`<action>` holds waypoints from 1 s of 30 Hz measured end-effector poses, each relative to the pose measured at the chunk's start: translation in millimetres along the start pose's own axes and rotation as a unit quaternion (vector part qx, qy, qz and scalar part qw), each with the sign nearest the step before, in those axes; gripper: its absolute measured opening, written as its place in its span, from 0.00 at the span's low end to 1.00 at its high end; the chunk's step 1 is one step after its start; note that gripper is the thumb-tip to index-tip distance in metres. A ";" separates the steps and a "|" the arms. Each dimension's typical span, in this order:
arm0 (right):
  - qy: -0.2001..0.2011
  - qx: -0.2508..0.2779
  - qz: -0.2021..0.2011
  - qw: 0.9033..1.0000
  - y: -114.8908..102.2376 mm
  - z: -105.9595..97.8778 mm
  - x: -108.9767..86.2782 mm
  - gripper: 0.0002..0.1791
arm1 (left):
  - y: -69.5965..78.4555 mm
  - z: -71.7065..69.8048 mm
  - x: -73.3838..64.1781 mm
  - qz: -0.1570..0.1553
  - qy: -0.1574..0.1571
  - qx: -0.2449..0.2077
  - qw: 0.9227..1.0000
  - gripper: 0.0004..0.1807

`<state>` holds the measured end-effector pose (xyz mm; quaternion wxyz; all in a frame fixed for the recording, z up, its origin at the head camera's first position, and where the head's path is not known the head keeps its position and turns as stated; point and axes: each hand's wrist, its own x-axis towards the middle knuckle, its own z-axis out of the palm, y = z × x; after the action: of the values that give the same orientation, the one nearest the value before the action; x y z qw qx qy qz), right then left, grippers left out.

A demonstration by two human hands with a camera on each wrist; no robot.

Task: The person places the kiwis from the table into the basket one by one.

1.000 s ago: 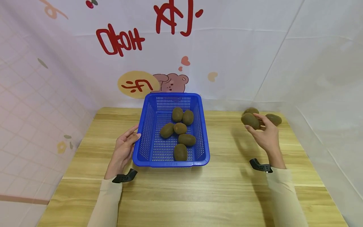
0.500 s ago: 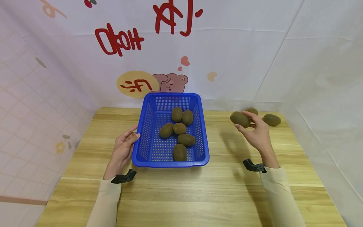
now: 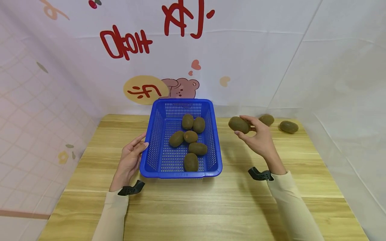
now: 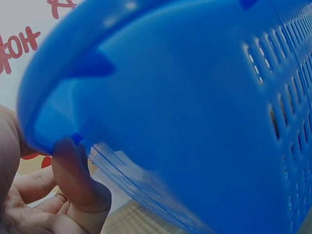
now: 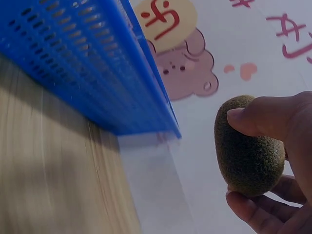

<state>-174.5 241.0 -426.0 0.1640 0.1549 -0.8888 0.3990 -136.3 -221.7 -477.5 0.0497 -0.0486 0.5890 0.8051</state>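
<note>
brown oval kiwi (image 3: 238, 125) pinched in my right hand (image 3: 260, 138), long axis toward the rectangular blue plastic basket (image 3: 181, 175) my left hand (image 3: 130, 157) grips

A pale wood-grain surface (image 3: 187, 207) runs back to a white backdrop (image 3: 253, 57) printed with red characters (image 3: 182, 20), a yellow oval (image 3: 146, 80), a pink cartoon bear (image 3: 185, 89) beside it, and coral hearts (image 3: 196, 65). The left panel (image 3: 33, 107) carries a faint grid, a yellow flower (image 3: 63, 157) and slim leaves (image 3: 42, 67); the right panel (image 3: 349, 83) is white and creased. At the upper left, a peach curl (image 3: 52, 13), perhaps a ribbon though the view cuts it off, sits left of a cherry (image 3: 92, 4).
</note>
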 end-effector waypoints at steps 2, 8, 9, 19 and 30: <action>-0.007 0.004 -0.009 1.000 -5.9 3.6 2.4 0.33 | -0.4 -0.1 0.2 -0.001 -0.002 -0.004 1.000 0.33; -0.025 0.021 -0.037 0.999 -21.6 15.3 8.6 0.32 | -0.4 0.6 0.6 -0.001 -0.009 -0.026 1.000 0.34; -0.029 0.025 -0.041 0.998 -24.1 17.4 9.6 0.32 | -0.2 0.8 0.6 0.000 -0.008 -0.027 1.000 0.34; -0.068 0.054 -0.066 0.994 -50.8 39.1 18.0 0.32 | 1.9 0.7 -0.3 -0.006 -0.004 -0.029 1.000 0.35; -0.148 0.037 -0.093 0.984 -82.2 61.9 26.2 0.31 | 2.8 -0.1 -1.0 -0.004 -0.013 -0.037 0.999 0.37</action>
<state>-175.1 138.1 -399.9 0.0610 0.3006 -0.8694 0.3873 -135.7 -222.7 -474.8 0.0584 -0.0419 0.5581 0.8266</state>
